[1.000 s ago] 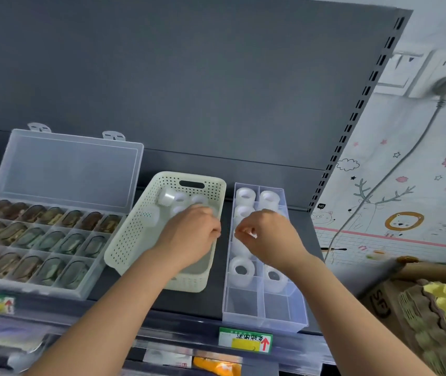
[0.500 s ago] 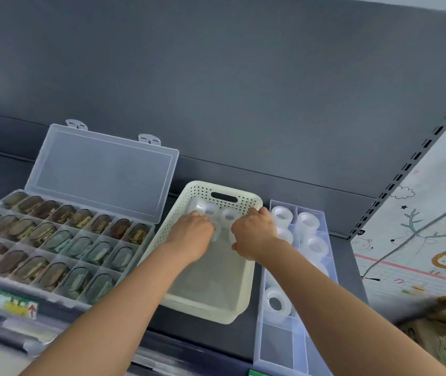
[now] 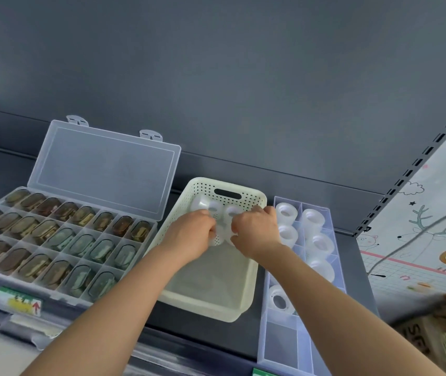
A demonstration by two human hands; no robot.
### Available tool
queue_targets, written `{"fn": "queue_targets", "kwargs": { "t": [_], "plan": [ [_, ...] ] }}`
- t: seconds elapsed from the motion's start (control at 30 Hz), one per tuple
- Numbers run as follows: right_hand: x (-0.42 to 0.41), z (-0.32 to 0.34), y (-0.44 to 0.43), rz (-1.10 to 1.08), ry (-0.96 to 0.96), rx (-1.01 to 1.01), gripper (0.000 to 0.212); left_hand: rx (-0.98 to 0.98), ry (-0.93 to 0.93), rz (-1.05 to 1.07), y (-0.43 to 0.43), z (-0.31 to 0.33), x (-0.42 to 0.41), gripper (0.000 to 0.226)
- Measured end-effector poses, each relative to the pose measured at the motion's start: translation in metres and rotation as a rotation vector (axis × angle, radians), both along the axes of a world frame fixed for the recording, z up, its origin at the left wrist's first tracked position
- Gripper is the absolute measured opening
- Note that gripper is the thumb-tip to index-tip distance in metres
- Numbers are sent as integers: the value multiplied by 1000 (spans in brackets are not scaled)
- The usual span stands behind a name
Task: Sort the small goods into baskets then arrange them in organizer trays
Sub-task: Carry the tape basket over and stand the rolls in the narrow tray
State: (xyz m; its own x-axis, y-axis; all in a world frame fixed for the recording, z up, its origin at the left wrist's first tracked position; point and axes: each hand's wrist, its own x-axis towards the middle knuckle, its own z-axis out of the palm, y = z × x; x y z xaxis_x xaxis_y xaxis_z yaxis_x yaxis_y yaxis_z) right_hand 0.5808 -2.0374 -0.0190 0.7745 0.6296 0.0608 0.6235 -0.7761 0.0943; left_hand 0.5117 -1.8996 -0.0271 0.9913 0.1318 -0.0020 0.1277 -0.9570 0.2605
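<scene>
Left hand [image 3: 193,236] is curling its fingers onto the white rolls [image 3: 223,233] bunched at the far end of the cream basket [image 3: 224,317]. Right hand [image 3: 255,232] is closing in from the other side, fingertips facing the left's, and both are gripping into the same cluster (which roll belongs to which hand I cannot tell, since knuckles are covering it). A few more of these rolls are sitting just past the fingers, against the perforated far wall under the handle slot.

Both forearms are reaching in from the near edge, over the dark shelf [image 3: 203,331].

The clear organizer tray [image 3: 281,346] is sitting just right of the basket, with sorted rolls [image 3: 287,213] standing in its far compartments, paired in two columns.

Left of the basket, a clear compartment box [image 3: 61,298] is lying with its lid [image 3: 105,169] tilted up against the grey back panel. Brown and green oval pieces [image 3: 45,232] are filling its cells. A price label [image 3: 19,301] is showing on the shelf front below it.

Far right, a cartoon play mat [image 3: 433,240] and a cardboard box [image 3: 420,337] are showing.
</scene>
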Motion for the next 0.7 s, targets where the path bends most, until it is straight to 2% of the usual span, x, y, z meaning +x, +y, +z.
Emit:
{"fn": "queue_targets", "kwargs": {
  "t": [0.2,0.27,0.43,0.7],
  "plan": [
    [-15,21,-38,6,22,477,14,-144,-195,30,-19,28,-20,15],
    [-24,29,-57,-1,12,558,13,-174,-259,8,-33,37,-28,14],
    [-47,44,-109,-58,18,597,13,-216,-342,-123,-68,48,-42,15],
    [-71,39,-173,-130,194,502,8,-127,-274,-352,-115,36,-50,18]
  ]
}}
